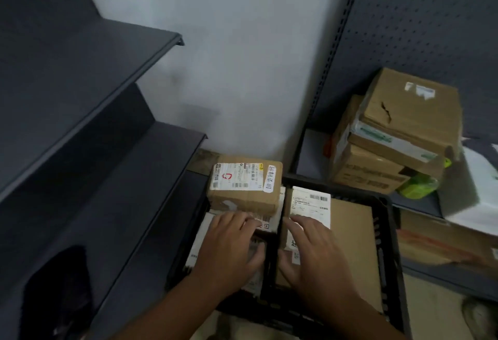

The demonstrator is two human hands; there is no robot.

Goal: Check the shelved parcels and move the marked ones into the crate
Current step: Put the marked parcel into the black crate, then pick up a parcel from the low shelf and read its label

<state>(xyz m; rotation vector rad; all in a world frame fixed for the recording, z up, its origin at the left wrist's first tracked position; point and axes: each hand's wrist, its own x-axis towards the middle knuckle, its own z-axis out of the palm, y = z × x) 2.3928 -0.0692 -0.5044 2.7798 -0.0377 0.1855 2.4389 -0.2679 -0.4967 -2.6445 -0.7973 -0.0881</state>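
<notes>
A parcel storeroom. Left of the left hand stand dark metal shelves. Labelled cardboard parcels pile up beyond the right hand.

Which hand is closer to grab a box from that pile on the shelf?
Probably the right. The right hand lies in the crate on the side nearest the pile of boxes on the right-hand shelf; the left hand is farther away.
</notes>
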